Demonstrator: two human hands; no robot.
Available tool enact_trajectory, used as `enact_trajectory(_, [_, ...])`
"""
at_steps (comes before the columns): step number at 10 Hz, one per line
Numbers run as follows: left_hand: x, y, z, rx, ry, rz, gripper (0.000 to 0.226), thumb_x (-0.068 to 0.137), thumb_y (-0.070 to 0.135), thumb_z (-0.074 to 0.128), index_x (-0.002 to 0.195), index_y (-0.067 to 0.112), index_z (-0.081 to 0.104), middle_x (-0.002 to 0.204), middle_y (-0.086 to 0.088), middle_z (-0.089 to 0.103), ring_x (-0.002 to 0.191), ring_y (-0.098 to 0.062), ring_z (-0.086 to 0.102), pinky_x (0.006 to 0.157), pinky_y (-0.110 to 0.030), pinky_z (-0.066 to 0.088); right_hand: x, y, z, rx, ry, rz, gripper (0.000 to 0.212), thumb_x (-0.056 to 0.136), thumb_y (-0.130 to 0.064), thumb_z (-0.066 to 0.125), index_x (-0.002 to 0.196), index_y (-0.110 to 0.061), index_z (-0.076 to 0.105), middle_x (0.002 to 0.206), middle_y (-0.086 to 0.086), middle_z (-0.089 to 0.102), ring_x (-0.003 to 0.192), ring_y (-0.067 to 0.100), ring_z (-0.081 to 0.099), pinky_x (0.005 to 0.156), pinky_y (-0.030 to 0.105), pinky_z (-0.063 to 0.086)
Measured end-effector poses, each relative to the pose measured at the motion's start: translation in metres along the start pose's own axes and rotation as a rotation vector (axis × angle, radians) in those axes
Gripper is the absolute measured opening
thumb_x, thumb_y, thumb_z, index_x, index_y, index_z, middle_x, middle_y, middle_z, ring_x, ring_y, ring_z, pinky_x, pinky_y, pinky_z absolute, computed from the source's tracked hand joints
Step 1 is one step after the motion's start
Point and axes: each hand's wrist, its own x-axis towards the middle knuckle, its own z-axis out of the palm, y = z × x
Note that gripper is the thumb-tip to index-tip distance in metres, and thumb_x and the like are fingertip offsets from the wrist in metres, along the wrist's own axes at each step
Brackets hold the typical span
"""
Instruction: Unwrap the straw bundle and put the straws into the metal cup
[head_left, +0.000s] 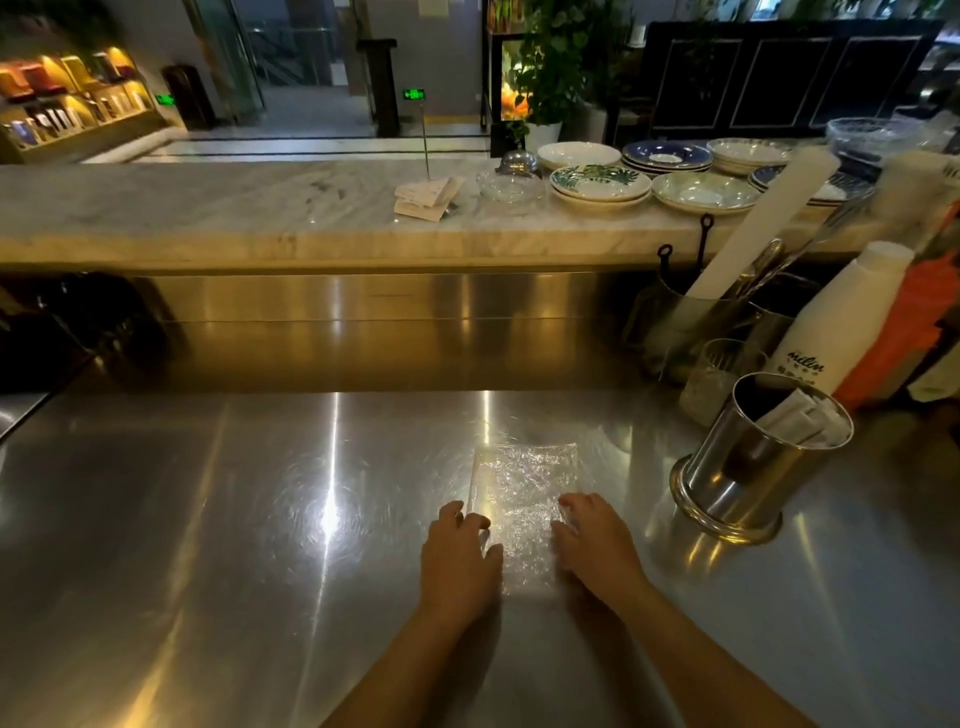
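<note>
A flat, crinkled clear plastic wrapper (522, 499) lies on the steel counter (234, 545) in front of me. My left hand (457, 556) rests on its left edge and my right hand (597, 545) on its right edge, fingers spread and pressing down. I cannot see any straws inside the wrapper. To the right stands the shiny metal cup (748, 483), tilted in view, with several white paper-wrapped straws (800, 415) sticking up inside it.
Behind the cup are a small glass (719, 376), a white bottle (836, 322), a metal holder with a long white roll (753, 234) and orange packaging. A raised marble ledge (208, 208) carries stacked plates (600, 184) and paper slips (428, 197).
</note>
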Motion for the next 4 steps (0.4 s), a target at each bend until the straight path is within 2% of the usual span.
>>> enact_trajectory(1, [-0.002, -0.004, 0.002, 0.213, -0.070, 0.061, 0.035, 0.088, 0.043, 0.045, 0.112, 0.019, 0.054, 0.151, -0.004, 0.028, 0.134, -0.024, 0.029, 0.108, -0.040, 0.025, 0.006, 0.004, -0.001, -0.273, -0.038, -0.084, 0.033, 0.087, -0.041, 0.047, 0.111, -0.021, 0.056, 0.133, 0.005, 0.044, 0.118, 0.023, 0.040, 0.098, 0.037, 0.029])
enact_trajectory(2, [-0.002, -0.005, 0.000, 0.292, -0.125, 0.084, 0.040, 0.087, 0.052, 0.041, 0.110, 0.021, 0.052, 0.150, -0.002, 0.029, 0.136, -0.024, 0.025, 0.109, -0.041, 0.022, 0.010, 0.009, -0.003, -0.353, -0.074, -0.106, 0.043, 0.085, -0.051, 0.046, 0.118, -0.026, 0.052, 0.150, 0.005, 0.025, 0.135, 0.024, 0.023, 0.106, 0.044, 0.019])
enact_trajectory(3, [0.002, -0.005, -0.006, 0.328, -0.093, 0.125, 0.051, 0.086, 0.057, 0.039, 0.125, 0.025, 0.045, 0.147, 0.000, 0.036, 0.135, -0.021, 0.028, 0.110, -0.040, 0.020, 0.018, 0.009, -0.011, -0.393, -0.083, -0.164, 0.047, 0.083, -0.057, 0.046, 0.117, -0.025, 0.053, 0.155, 0.004, 0.015, 0.140, 0.023, 0.013, 0.109, 0.047, 0.013])
enact_trajectory(4, [0.012, 0.002, -0.019, 0.311, -0.052, 0.134, 0.061, 0.084, 0.060, 0.041, 0.136, 0.027, 0.034, 0.149, 0.000, 0.033, 0.136, -0.021, 0.029, 0.111, -0.040, 0.021, 0.027, 0.000, -0.028, -0.369, -0.087, -0.167, 0.059, 0.083, -0.057, 0.049, 0.131, -0.023, 0.042, 0.154, 0.004, 0.020, 0.139, 0.022, 0.019, 0.110, 0.044, 0.015])
